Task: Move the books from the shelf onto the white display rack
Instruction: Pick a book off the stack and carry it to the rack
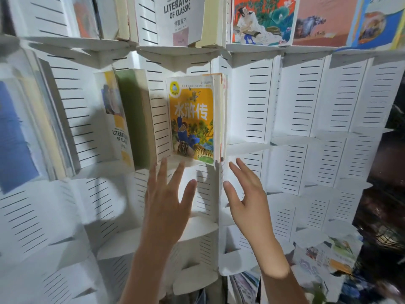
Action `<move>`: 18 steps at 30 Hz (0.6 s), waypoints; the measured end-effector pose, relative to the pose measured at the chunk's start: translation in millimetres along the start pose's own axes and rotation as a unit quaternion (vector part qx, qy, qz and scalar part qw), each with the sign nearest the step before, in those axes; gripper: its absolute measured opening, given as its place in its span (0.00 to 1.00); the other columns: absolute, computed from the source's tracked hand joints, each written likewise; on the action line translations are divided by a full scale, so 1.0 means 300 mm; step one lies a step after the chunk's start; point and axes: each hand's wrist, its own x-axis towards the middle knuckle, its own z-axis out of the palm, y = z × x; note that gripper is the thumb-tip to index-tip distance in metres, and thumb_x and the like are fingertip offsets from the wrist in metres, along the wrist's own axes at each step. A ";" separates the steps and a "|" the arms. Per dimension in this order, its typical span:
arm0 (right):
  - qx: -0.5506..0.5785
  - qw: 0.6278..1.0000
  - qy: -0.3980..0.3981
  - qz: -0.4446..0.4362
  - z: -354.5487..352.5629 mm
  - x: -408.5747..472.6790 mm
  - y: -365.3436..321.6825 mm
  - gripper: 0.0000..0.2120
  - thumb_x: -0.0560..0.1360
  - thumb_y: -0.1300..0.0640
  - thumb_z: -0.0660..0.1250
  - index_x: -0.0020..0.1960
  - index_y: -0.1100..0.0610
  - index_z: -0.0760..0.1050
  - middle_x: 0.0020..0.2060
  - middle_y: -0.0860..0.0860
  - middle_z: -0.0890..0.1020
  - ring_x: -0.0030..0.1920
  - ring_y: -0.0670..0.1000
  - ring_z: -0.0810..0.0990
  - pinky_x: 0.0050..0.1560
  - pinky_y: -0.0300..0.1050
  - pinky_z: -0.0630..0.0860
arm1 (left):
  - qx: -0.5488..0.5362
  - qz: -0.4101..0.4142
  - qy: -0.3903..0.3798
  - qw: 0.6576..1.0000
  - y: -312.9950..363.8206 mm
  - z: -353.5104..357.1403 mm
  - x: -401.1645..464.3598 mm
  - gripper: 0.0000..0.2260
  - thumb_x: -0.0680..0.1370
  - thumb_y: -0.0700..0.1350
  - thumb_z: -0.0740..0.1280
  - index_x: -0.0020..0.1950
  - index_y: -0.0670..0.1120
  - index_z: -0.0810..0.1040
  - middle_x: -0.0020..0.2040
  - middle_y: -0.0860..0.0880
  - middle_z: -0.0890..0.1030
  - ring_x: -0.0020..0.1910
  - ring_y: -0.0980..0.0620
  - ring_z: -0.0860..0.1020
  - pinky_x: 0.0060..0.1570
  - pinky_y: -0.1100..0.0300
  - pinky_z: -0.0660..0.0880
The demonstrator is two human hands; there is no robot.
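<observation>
A yellow book with a tiger on its cover point(192, 119) stands upright in a middle slot of the white display rack point(304, 99). Just below it my left hand point(166, 200) is spread with straight fingers, its fingertips near the slot's ledge. My right hand point(245, 191) is beside it, fingers straight, just under the book's lower right corner. Neither hand holds anything. To the left a white and yellow "Literature of Classic" book point(116, 119) and a thick green-edged book point(135, 119) stand in the neighbouring slot.
More books fill the top row: a white "Literature of Classic" cover point(179, 18), an illustrated one point(263, 18), a pink one point(324, 20). A blue book point(15, 137) stands at far left. Loose books point(328, 257) lie low right. Many rack slots right and below stand vacant.
</observation>
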 end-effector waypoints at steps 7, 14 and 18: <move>-0.008 0.998 -0.069 -0.007 -0.140 -0.239 -0.109 0.25 0.79 0.39 0.56 0.75 0.42 0.65 0.74 0.35 0.62 0.76 0.38 0.55 0.73 0.29 0.47 | 0.020 -0.056 -0.013 0.998 0.094 -0.090 -0.292 0.34 0.76 0.70 0.43 0.80 0.60 0.56 0.82 0.55 0.47 0.80 0.54 0.40 0.77 0.46 0.47; -0.002 0.990 -0.141 -0.015 -0.181 -0.542 -0.225 0.23 0.82 0.43 0.55 0.76 0.44 0.64 0.76 0.41 0.63 0.77 0.42 0.56 0.75 0.41 0.52 | 0.031 -0.112 0.011 0.993 0.103 -0.220 -0.659 0.35 0.75 0.73 0.42 0.79 0.61 0.58 0.82 0.56 0.45 0.80 0.55 0.39 0.77 0.46 0.49; -0.009 0.983 -0.181 -0.034 -0.141 -0.677 -0.324 0.28 0.79 0.38 0.53 0.75 0.46 0.66 0.75 0.41 0.63 0.77 0.44 0.57 0.71 0.31 0.45 | 0.091 -0.141 0.003 0.986 0.076 -0.350 -0.838 0.33 0.77 0.72 0.40 0.80 0.62 0.52 0.81 0.55 0.39 0.79 0.53 0.36 0.74 0.49 0.40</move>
